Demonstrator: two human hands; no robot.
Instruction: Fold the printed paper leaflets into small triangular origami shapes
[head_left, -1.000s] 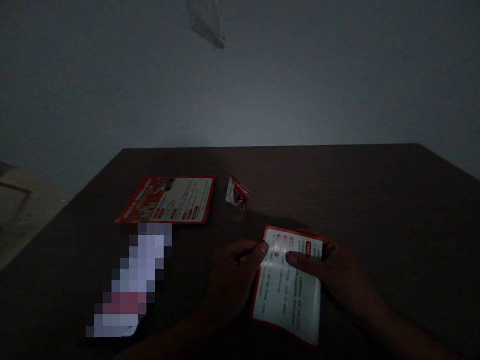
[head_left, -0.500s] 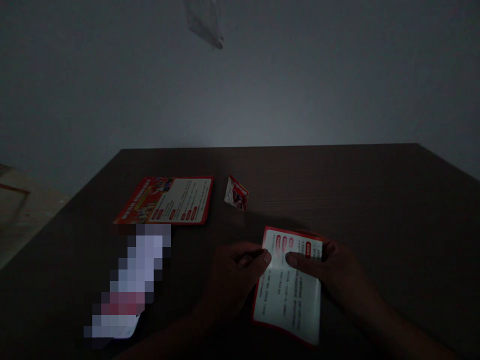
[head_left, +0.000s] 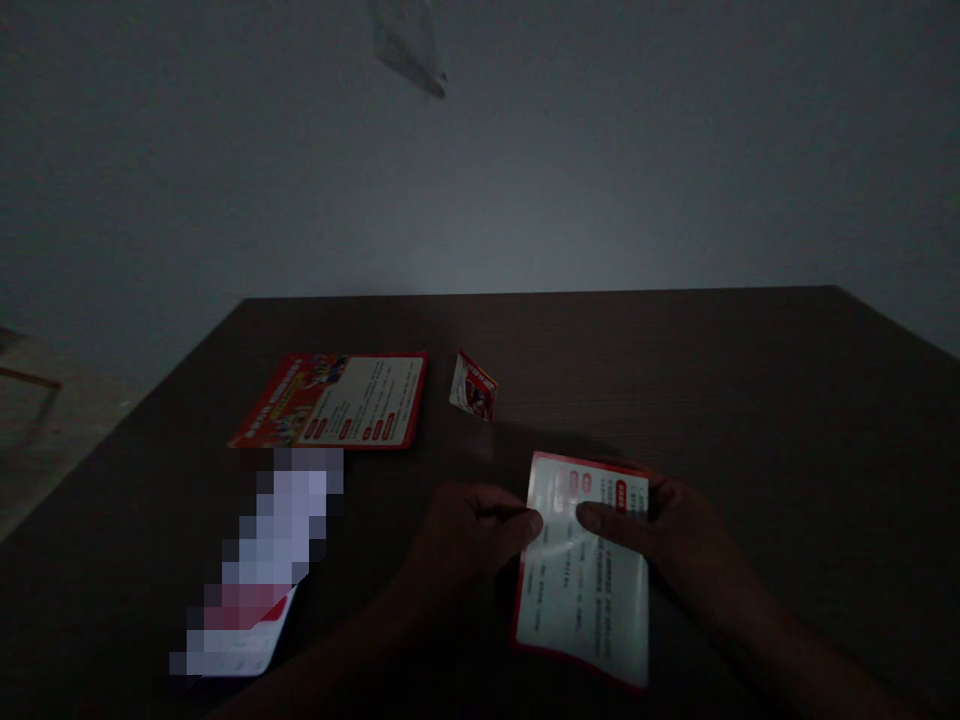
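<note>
A printed leaflet (head_left: 581, 600), white with a red border and red labels, is held up between my two hands over the near part of the table. My left hand (head_left: 480, 530) pinches its left edge, thumb on the printed face. At the right edge, my right hand (head_left: 667, 530) grips it with the thumb lying across the print and the fingers hidden behind. The leaflet bends slightly along its bottom edge, and light glares on its middle.
Flat leaflets with red borders (head_left: 360, 400) lie at the left of the dark wooden table (head_left: 675, 370). Beside them is a small folded red-and-white paper piece (head_left: 474, 388). A lit phone (head_left: 255, 640), mostly pixelated, lies near my left forearm. A pale wall stands behind.
The held leaflet has shifted slightly right, and its glare has spread. Both hands keep their hold. The things lying on the table have stayed put.
</note>
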